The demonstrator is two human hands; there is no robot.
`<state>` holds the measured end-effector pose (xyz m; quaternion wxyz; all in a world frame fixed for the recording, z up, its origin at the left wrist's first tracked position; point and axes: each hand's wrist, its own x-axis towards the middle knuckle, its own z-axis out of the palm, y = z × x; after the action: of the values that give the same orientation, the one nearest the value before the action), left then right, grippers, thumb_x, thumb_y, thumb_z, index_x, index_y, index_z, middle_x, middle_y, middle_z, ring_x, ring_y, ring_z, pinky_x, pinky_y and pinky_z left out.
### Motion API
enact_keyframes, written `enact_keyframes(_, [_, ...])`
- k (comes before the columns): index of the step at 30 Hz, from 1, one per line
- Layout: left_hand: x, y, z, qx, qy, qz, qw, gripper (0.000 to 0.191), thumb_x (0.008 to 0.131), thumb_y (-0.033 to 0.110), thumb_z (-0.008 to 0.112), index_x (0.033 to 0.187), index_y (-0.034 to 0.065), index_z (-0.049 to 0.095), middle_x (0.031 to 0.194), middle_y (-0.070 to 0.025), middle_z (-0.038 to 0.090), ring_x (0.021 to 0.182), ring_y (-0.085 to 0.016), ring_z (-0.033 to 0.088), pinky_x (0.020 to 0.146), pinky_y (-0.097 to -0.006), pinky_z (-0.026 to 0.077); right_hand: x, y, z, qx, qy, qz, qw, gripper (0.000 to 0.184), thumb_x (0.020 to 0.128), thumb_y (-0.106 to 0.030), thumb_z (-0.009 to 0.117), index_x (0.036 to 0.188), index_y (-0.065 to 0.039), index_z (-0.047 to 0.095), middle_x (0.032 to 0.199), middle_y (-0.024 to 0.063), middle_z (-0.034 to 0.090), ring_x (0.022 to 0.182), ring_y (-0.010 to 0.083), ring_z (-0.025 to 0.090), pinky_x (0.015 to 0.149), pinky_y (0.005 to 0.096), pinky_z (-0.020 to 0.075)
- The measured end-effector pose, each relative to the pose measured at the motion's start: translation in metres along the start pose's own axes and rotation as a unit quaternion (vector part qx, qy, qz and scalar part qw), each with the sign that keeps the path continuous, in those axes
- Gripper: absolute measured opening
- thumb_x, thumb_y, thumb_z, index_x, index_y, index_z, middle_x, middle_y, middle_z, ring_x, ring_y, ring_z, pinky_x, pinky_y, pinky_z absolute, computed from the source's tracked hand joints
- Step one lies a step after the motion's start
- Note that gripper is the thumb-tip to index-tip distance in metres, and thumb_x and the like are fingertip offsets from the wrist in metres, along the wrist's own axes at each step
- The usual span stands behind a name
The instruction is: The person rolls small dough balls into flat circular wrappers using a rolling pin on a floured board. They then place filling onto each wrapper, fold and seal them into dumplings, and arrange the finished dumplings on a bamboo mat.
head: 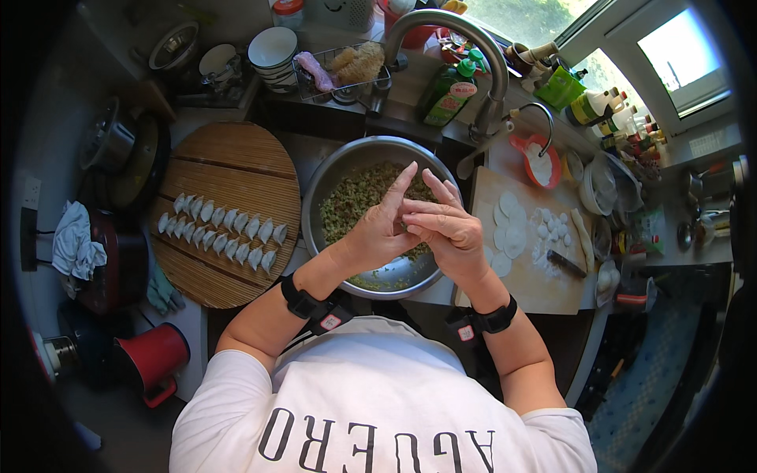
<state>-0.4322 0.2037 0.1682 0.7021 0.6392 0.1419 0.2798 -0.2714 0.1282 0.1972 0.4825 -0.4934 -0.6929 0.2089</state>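
My left hand [378, 227] and my right hand [452, 233] meet above a large steel bowl [313, 236]. Their fingers press together, some pointing up and away. Whatever may lie between the fingers is hidden. Chopped green and brown filling [346, 204] covers much of the bowl's inside, with bare metal at the near side. Left of the bowl, a round slatted wooden board [236, 151] carries two rows of folded dumplings [219, 242]. To the right, a cutting board [532, 295] bears round dough wrappers [508, 227], small floured dough pieces [554, 227], a dough strip [582, 239] and a dark rolling pin [566, 263].
Behind the bowl rises a curved faucet [500, 65], beside a green soap bottle [449, 94]. A red scoop of flour [537, 162] sits past the cutting board. Stacked bowls [273, 56] stand back left. A red pitcher [152, 358] is at the lower left.
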Motion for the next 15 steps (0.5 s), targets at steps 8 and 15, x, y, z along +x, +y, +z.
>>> enact_keyframes(8, [-0.007, 0.001, 0.004, -0.064, 0.023, 0.049, 0.996, 0.097, 0.08, -0.011, 0.063, 0.156, 0.011, 0.007, 0.122, -0.0138, 0.061, 0.107, -0.02, 0.062, 0.095, -0.0323, 0.049, 0.004, -0.014, -0.001, -0.003, 0.018, -0.014, 1.0, 0.075, 0.07, -0.036, 0.082, 0.134, -0.007, 0.058, 0.145, 0.013, 0.049, 0.145, 0.0355, 0.027, 0.114, 0.0455, 0.0257])
enact_keyframes(15, [-0.01, 0.007, 0.002, -0.075, 0.013, 0.08, 0.994, 0.098, 0.077, -0.016, 0.059, 0.156, 0.0134, 0.009, 0.123, -0.0127, 0.06, 0.113, -0.019, 0.059, 0.097, -0.0322, 0.048, -0.004, -0.013, -0.004, -0.006, 0.01, -0.038, 0.999, 0.081, 0.069, -0.038, 0.082, 0.139, -0.007, 0.053, 0.151, 0.0133, 0.042, 0.146, 0.0351, 0.026, 0.114, 0.0463, 0.0235])
